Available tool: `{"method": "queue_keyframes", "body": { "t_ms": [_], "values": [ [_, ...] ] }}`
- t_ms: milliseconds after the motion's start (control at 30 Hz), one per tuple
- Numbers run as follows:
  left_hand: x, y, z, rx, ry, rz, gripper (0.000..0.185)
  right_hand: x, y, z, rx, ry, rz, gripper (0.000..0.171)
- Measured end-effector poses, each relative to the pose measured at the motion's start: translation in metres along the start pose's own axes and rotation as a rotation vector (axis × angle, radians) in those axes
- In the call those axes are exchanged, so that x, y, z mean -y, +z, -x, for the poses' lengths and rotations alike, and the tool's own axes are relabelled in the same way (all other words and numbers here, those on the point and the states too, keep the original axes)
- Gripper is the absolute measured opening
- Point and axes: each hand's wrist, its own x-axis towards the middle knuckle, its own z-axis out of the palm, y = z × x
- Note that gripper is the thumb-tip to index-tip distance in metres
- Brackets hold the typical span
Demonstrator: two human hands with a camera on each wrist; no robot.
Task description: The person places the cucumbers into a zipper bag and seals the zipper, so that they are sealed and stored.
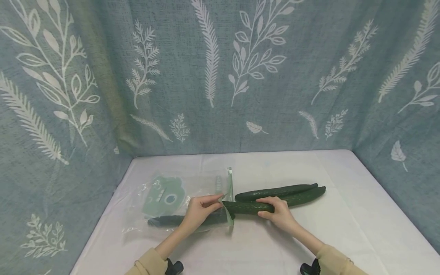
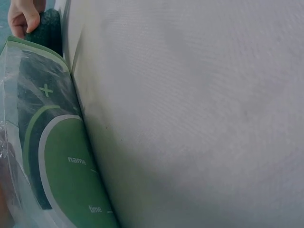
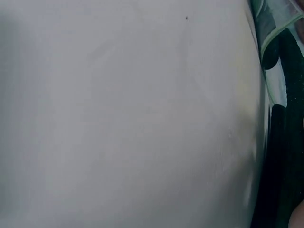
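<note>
A clear zip bag (image 1: 203, 183) with a green printed label lies flat, its green-edged mouth facing right. One dark green cucumber (image 1: 168, 220) is inside it along the near side. My left hand (image 1: 196, 214) pinches the upper edge of the mouth between thumb and fingers and lifts it. My right hand (image 1: 280, 215) grips a second cucumber (image 1: 240, 207) from above, its left end right at the bag's opening. Behind that one, a third cucumber (image 1: 275, 191) lies on the table. In the left wrist view, the bag (image 2: 66, 161) shows its label close up.
A white cloth covers the table (image 1: 343, 214). Blue-grey curtains (image 1: 292, 114) with white leaf prints hang behind it and on both sides.
</note>
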Motion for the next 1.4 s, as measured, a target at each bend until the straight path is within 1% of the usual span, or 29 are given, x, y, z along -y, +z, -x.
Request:
{"method": "queue_keyframes", "body": {
  "t_ms": [100, 233, 333, 500, 667, 867, 900, 1033, 1100, 1300, 1400],
  "values": [
    [0.004, 0.000, -0.001, -0.005, 0.009, -0.007, 0.030, 0.003, 0.005, -0.002, 0.000, 0.003, -0.004, 0.039],
    [0.002, 0.000, -0.001, 0.001, 0.012, 0.006, 0.030, 0.008, 0.012, -0.006, -0.004, -0.015, 0.004, 0.038],
    [-0.007, -0.001, -0.001, 0.010, 0.019, 0.015, 0.029, 0.011, 0.015, -0.009, -0.017, -0.032, 0.019, 0.037],
    [-0.025, -0.001, 0.002, 0.017, 0.032, -0.017, 0.029, 0.016, 0.020, -0.015, -0.034, -0.065, 0.041, 0.036],
    [-0.030, 0.000, 0.003, 0.008, 0.022, -0.044, 0.029, 0.023, 0.027, -0.020, -0.030, -0.087, 0.057, 0.035],
    [-0.006, 0.001, -0.002, -0.022, 0.014, -0.040, 0.030, 0.032, 0.040, -0.025, -0.037, -0.127, 0.062, 0.035],
    [-0.002, 0.000, -0.002, -0.027, 0.021, -0.040, 0.030, 0.034, 0.042, -0.026, -0.038, -0.133, 0.059, 0.035],
    [-0.003, 0.000, -0.002, -0.034, 0.023, -0.049, 0.030, 0.039, 0.052, -0.028, -0.045, -0.147, 0.052, 0.035],
    [-0.006, 0.001, -0.001, -0.034, 0.024, -0.053, 0.030, 0.041, 0.055, -0.029, -0.048, -0.155, 0.051, 0.035],
    [-0.026, 0.001, 0.002, -0.031, 0.024, -0.049, 0.028, 0.047, 0.064, -0.034, -0.059, -0.191, 0.054, 0.036],
    [-0.032, 0.001, 0.003, -0.024, 0.033, -0.054, 0.028, 0.050, 0.069, -0.036, -0.060, -0.199, 0.049, 0.036]
  ]
}}
